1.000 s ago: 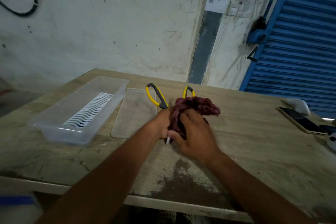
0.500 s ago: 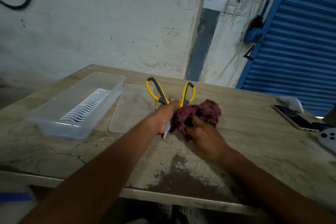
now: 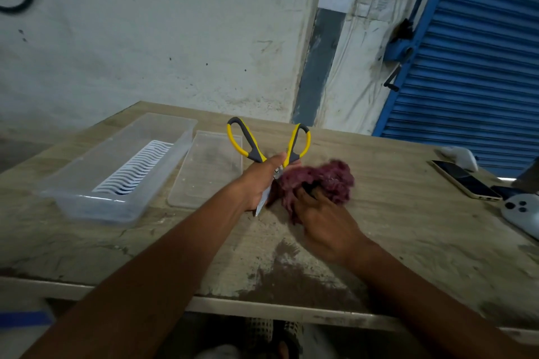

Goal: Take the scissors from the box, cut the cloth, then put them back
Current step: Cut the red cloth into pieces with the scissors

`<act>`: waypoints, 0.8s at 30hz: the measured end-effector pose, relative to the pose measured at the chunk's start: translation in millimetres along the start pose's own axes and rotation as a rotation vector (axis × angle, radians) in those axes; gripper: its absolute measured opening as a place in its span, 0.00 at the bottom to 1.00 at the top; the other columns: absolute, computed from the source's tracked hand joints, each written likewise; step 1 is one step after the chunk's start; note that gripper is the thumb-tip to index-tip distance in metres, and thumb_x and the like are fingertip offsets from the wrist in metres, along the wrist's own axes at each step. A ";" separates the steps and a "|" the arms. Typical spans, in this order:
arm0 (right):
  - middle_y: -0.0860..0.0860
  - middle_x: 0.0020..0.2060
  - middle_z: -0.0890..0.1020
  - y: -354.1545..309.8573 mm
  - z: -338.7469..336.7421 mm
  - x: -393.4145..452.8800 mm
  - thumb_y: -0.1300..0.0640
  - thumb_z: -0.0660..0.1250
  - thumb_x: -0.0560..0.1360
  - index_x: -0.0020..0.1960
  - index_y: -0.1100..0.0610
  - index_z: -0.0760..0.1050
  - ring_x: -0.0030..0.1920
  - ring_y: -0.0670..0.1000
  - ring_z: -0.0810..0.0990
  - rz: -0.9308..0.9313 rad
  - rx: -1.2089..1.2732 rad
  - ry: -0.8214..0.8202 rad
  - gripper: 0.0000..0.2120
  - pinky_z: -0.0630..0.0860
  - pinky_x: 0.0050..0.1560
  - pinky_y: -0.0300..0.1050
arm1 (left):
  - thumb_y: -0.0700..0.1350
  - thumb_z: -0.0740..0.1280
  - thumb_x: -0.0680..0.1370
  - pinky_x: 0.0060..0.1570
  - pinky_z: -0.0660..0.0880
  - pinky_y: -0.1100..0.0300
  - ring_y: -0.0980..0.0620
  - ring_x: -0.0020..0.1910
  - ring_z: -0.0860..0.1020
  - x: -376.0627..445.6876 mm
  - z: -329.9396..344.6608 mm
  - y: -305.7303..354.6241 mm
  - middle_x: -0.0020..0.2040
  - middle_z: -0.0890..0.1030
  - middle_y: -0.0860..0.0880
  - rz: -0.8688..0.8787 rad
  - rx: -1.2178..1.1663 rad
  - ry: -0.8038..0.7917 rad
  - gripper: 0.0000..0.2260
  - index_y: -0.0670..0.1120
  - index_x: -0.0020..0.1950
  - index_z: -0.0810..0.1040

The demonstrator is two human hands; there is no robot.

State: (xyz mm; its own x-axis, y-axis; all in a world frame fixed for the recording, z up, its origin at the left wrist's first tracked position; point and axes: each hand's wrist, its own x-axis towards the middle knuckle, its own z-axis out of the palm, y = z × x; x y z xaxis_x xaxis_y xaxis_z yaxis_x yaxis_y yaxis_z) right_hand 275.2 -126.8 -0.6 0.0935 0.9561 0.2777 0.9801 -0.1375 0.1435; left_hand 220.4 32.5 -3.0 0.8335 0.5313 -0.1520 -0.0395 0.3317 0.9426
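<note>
Your left hand (image 3: 259, 181) grips the scissors (image 3: 269, 151) near the pivot, handles spread away from you; your right hand (image 3: 322, 218) clutches the cloth (image 3: 320, 181) just beside it. Shift fingers into the handles, then feed one cloth edge between the blades.

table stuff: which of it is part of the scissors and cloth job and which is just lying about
Part of the job:
scissors, gripped by the left hand
maroon cloth, held by the right hand
clear box
box lid

Just lying about:
phone
white controller
</note>
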 end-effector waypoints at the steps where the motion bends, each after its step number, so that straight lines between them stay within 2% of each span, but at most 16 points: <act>1: 0.57 0.55 0.79 -5.6 4.9 8.3 0.53 0.48 0.64 0.59 0.59 0.70 0.49 0.61 0.78 0.009 -0.004 0.017 0.27 0.74 0.28 0.48 | 0.51 0.59 0.82 0.37 0.78 0.64 0.53 0.33 0.82 -0.2 1.0 0.8 0.35 0.84 0.47 -0.031 -0.026 -0.013 0.14 0.44 0.49 0.80; 2: 0.57 0.59 0.78 -10.1 8.2 14.8 0.52 0.46 0.63 0.63 0.59 0.70 0.53 0.61 0.77 0.042 -0.012 0.012 0.32 0.75 0.32 0.50 | 0.51 0.60 0.81 0.26 0.75 0.67 0.53 0.25 0.80 -0.5 1.5 1.6 0.28 0.82 0.47 -0.055 -0.037 -0.024 0.15 0.43 0.43 0.78; 4: 0.56 0.60 0.78 -13.5 4.0 21.2 0.52 0.45 0.62 0.64 0.61 0.71 0.54 0.60 0.77 0.084 -0.011 0.020 0.34 0.75 0.33 0.50 | 0.51 0.60 0.81 0.22 0.73 0.67 0.52 0.22 0.79 1.2 -1.1 2.3 0.25 0.80 0.47 -0.065 -0.022 -0.013 0.16 0.42 0.41 0.78; 5: 0.57 0.57 0.80 -11.9 -2.0 18.9 0.53 0.47 0.63 0.61 0.62 0.73 0.50 0.60 0.79 0.070 -0.013 0.024 0.32 0.75 0.30 0.49 | 0.51 0.59 0.81 0.26 0.75 0.65 0.51 0.27 0.81 1.2 -2.2 1.4 0.29 0.82 0.46 -0.059 -0.032 -0.003 0.15 0.42 0.44 0.79; 7: 0.57 0.44 0.82 -1.8 -12.0 6.6 0.54 0.53 0.62 0.54 0.62 0.77 0.37 0.58 0.81 0.016 -0.055 0.028 0.26 0.71 0.23 0.44 | 0.50 0.57 0.82 0.48 0.79 0.56 0.49 0.46 0.82 0.9 -4.4 0.3 0.47 0.84 0.45 -0.037 -0.037 0.010 0.16 0.42 0.58 0.78; 9: 0.56 0.36 0.81 8.7 -15.0 -9.9 0.53 0.53 0.61 0.50 0.60 0.77 0.34 0.57 0.80 -0.032 -0.094 0.011 0.23 0.71 0.22 0.43 | 0.49 0.54 0.83 0.68 0.67 0.52 0.49 0.66 0.74 1.4 -5.5 1.5 0.64 0.78 0.45 0.006 0.017 -0.017 0.19 0.41 0.67 0.73; 11: 0.57 0.42 0.82 14.6 -10.9 -17.6 0.53 0.50 0.62 0.48 0.60 0.77 0.40 0.59 0.80 -0.021 -0.098 -0.064 0.24 0.73 0.26 0.47 | 0.49 0.52 0.84 0.71 0.62 0.52 0.49 0.72 0.68 0.0 -3.1 0.8 0.69 0.73 0.44 0.030 0.049 -0.036 0.19 0.39 0.67 0.72; 13: 0.58 0.52 0.81 9.4 -7.3 -11.6 0.52 0.48 0.62 0.51 0.61 0.76 0.44 0.61 0.79 -0.003 -0.074 -0.119 0.26 0.73 0.28 0.50 | 0.50 0.53 0.83 0.73 0.59 0.51 0.50 0.71 0.69 -0.8 -2.2 1.2 0.67 0.76 0.45 0.036 0.048 -0.033 0.18 0.43 0.63 0.76; 14: 0.59 0.55 0.80 4.1 -4.5 -5.1 0.52 0.48 0.62 0.53 0.62 0.74 0.45 0.61 0.78 -0.003 -0.056 -0.089 0.27 0.73 0.29 0.51 | 0.51 0.54 0.83 0.71 0.63 0.52 0.51 0.67 0.73 -2.2 -1.5 1.4 0.62 0.80 0.46 0.024 0.035 -0.021 0.17 0.46 0.60 0.79; 15: 0.59 0.59 0.78 -1.8 -0.9 3.1 0.52 0.48 0.63 0.57 0.62 0.73 0.48 0.61 0.77 0.014 -0.032 -0.053 0.29 0.74 0.32 0.53 | 0.52 0.56 0.82 0.63 0.72 0.54 0.51 0.58 0.79 -3.4 -1.6 1.4 0.52 0.84 0.47 -0.004 0.019 -0.008 0.15 0.48 0.54 0.80; 16: 0.58 0.63 0.74 -7.5 2.4 10.8 0.52 0.47 0.64 0.63 0.61 0.69 0.54 0.61 0.75 0.054 -0.019 -0.030 0.31 0.75 0.39 0.55 | 0.52 0.58 0.82 0.48 0.79 0.58 0.52 0.45 0.83 -2.7 -1.2 1.8 0.41 0.85 0.48 -0.031 -0.001 -0.012 0.14 0.47 0.49 0.80; 17: 0.56 0.67 0.70 -13.6 4.4 16.1 0.54 0.48 0.65 0.68 0.60 0.65 0.59 0.60 0.72 0.110 -0.004 -0.027 0.33 0.74 0.45 0.55 | 0.52 0.58 0.81 0.34 0.78 0.63 0.52 0.33 0.82 -2.5 -0.8 2.0 0.32 0.84 0.48 -0.051 -0.016 -0.028 0.14 0.46 0.45 0.80; 19: 0.55 0.69 0.68 -21.6 4.1 19.4 0.57 0.50 0.66 0.71 0.60 0.62 0.63 0.59 0.70 0.179 0.033 -0.028 0.32 0.72 0.49 0.56 | 0.50 0.59 0.81 0.24 0.74 0.66 0.52 0.24 0.80 -4.2 -2.1 3.6 0.26 0.82 0.47 -0.051 -0.008 -0.027 0.15 0.44 0.43 0.79; 20: 0.56 0.67 0.70 -21.4 2.3 17.5 0.59 0.52 0.68 0.69 0.61 0.64 0.62 0.60 0.70 0.181 0.041 -0.025 0.29 0.72 0.49 0.56 | 0.50 0.59 0.82 0.27 0.76 0.65 0.52 0.27 0.81 -4.0 -3.2 2.2 0.30 0.83 0.47 -0.043 -0.012 -0.020 0.15 0.43 0.46 0.80; 22: 0.58 0.60 0.74 -11.0 -6.3 8.8 0.61 0.57 0.72 0.68 0.59 0.65 0.60 0.60 0.72 0.189 0.045 -0.064 0.24 0.74 0.48 0.54 | 0.49 0.56 0.83 0.44 0.77 0.59 0.51 0.44 0.82 -6.2 -2.7 3.6 0.46 0.84 0.46 -0.021 -0.030 -0.004 0.16 0.43 0.59 0.79; 24: 0.58 0.58 0.75 1.2 -13.0 -5.2 0.58 0.58 0.73 0.69 0.57 0.64 0.62 0.59 0.70 0.191 -0.027 -0.172 0.24 0.75 0.50 0.52 | 0.47 0.53 0.84 0.57 0.72 0.57 0.50 0.58 0.76 -6.8 -3.3 3.8 0.62 0.77 0.45 0.007 0.001 -0.020 0.17 0.42 0.66 0.72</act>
State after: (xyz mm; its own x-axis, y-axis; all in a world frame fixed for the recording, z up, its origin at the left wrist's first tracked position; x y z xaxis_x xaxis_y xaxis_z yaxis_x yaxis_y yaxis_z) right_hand 273.6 -135.3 10.4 0.3069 0.9418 0.1372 0.9370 -0.3243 0.1301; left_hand 212.8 32.6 0.6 0.8439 0.5180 -0.1398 -0.0447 0.3274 0.9438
